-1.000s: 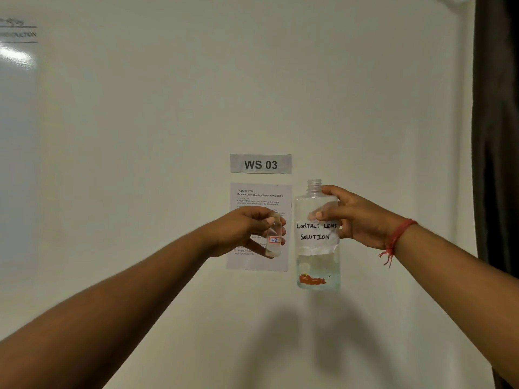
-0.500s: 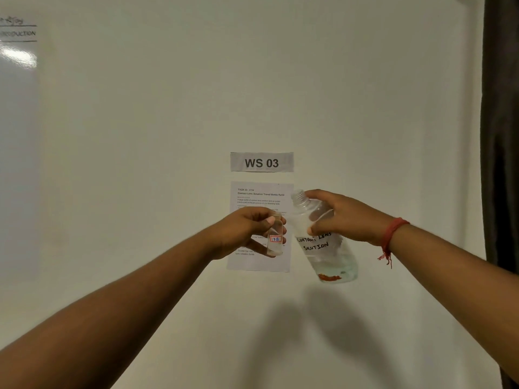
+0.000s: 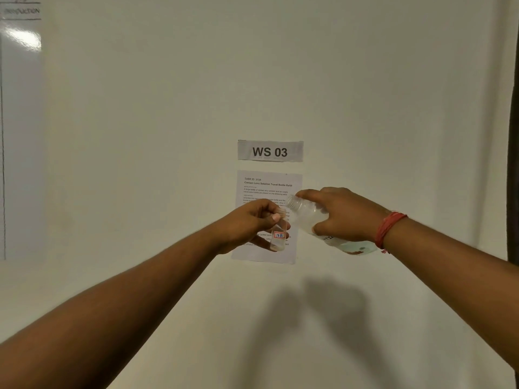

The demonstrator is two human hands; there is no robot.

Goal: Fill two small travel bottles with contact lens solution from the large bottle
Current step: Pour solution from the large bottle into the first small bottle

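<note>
My left hand grips a small clear travel bottle upright; it bears a red-bordered label and has a little liquid at its bottom. My right hand grips the large clear bottle of contact lens solution, uncapped and tipped steeply to the left. Its threaded mouth sits just above and right of the small bottle's opening. Liquid lies along the large bottle's lower side. No second travel bottle is in view.
A white wall fills the view, with a "WS 03" sign and a printed task sheet behind the hands. A whiteboard hangs at the left and a dark curtain edge runs down the right.
The large bottle went from upright to tipped far over to the left, its mouth coming close to the small bottle's opening. My left hand stayed nearly still.
</note>
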